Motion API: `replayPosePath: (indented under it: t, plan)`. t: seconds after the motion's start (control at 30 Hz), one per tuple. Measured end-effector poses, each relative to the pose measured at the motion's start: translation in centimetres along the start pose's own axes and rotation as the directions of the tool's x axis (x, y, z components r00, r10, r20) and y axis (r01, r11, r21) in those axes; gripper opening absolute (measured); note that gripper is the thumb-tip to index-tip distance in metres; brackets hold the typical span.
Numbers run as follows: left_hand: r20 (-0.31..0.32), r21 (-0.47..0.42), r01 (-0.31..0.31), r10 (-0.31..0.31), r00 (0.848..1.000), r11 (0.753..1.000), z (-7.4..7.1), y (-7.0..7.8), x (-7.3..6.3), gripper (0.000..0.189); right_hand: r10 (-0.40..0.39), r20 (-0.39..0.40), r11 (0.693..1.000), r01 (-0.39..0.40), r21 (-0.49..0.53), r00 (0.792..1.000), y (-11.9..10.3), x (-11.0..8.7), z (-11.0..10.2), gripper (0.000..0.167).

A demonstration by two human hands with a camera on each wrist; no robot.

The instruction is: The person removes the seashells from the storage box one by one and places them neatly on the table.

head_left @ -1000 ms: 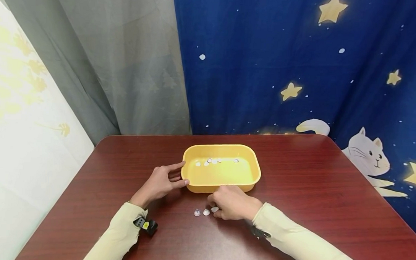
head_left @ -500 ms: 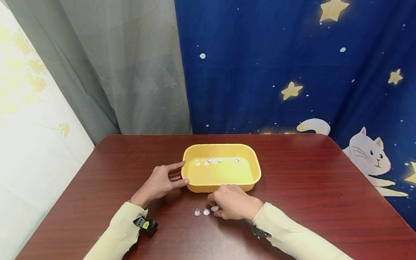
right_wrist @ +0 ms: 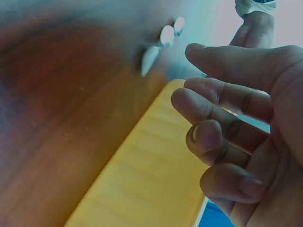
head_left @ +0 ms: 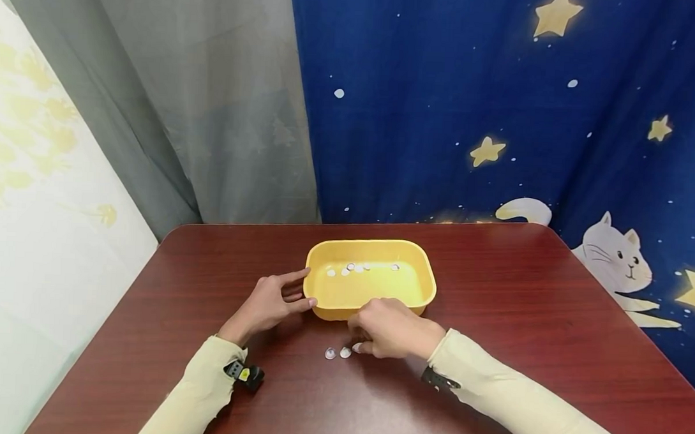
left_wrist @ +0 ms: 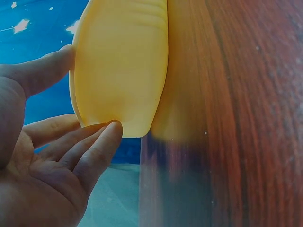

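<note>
My left hand (head_left: 270, 302) rests against the left end of a yellow plastic basin (head_left: 370, 308), its thumb and straight fingers spread and touching the rim and wall. In front of the basin, small round whitish pieces lie in a row: a left piece (head_left: 330, 354), a middle piece (head_left: 345, 352) and a right piece (head_left: 357, 347), partly covered by the right thumb. Over that right end is my right hand (head_left: 386, 327). In the right wrist view its bent fingers (right_wrist: 203, 135) hold nothing, and a tilted whitish piece (right_wrist: 150, 60) stands apart from the thumb.
Several similar small pieces (head_left: 345, 272) lie inside the basin, mostly toward its left half, with a single piece (head_left: 395, 268) farther right. The dark red table (head_left: 495, 279) ends at a grey curtain (head_left: 241, 143) and a blue star-patterned curtain (head_left: 414, 117).
My right hand has shifted slightly away from me, toward the basin, while the row of small pieces stays in place. My left hand has not moved.
</note>
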State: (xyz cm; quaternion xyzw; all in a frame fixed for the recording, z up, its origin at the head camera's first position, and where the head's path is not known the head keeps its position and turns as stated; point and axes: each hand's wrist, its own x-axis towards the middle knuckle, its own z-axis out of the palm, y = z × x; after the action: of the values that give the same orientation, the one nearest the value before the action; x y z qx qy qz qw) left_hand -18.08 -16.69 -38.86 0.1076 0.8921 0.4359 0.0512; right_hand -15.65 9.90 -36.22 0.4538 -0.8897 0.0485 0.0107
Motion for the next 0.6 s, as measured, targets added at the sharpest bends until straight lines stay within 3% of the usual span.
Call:
replayPosePath:
  t: [0.6]
  plan:
    - [0.0,-0.012,0.008,-0.008,1.0,1.0,0.0,0.0,0.0,0.073,-0.116,-0.019,0.991,0.117,0.057,0.993,2.4,1.8,-4.7,0.01]
